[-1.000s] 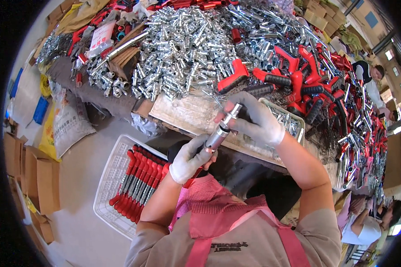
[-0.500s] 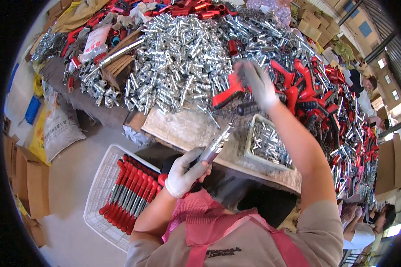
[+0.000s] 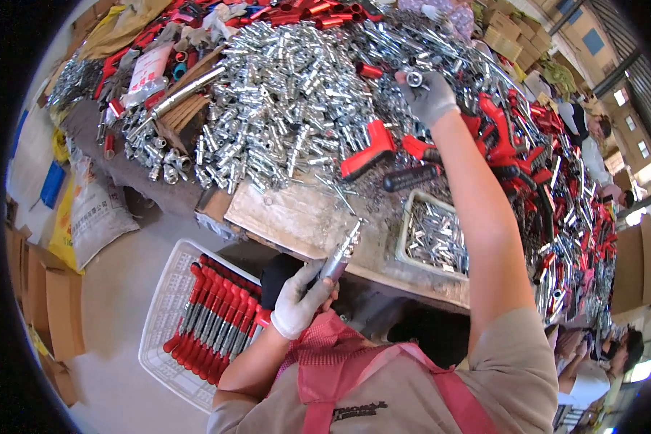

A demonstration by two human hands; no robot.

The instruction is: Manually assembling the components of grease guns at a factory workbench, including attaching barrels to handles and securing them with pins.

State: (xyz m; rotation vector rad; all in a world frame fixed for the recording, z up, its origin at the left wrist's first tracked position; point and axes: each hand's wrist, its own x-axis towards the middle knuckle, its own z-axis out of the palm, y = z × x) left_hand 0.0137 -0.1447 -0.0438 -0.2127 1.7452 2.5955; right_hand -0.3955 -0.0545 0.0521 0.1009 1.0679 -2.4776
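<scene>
My left hand (image 3: 296, 302), in a whitish work glove, is closed around a silver metal shaft (image 3: 340, 254) with a thicker sleeve and a narrow, stepped tip pointing up over the table edge. Whatever lies below the fist is mostly hidden. Stretched out over the heap, my gloved right hand (image 3: 431, 101) grips a shiny metal tube (image 3: 414, 79), its round open end showing. Below that hand lie a red pistol-shaped handle (image 3: 369, 150) and a black grip (image 3: 411, 178). A large pile of silver metal fittings (image 3: 282, 94) covers the table's middle.
A pale tray of small metal pins (image 3: 435, 235) stands at the table's front edge. On the floor to the left, a white basket (image 3: 159, 307) holds several red-handled tools (image 3: 213, 318). Red parts and rods (image 3: 499, 137) crowd the right side. Other people (image 3: 589, 362) are at the far right.
My right hand has moved up and away over the heap and now has a metal tube in it. The left hand still holds the shaft, its tip tilted slightly differently.
</scene>
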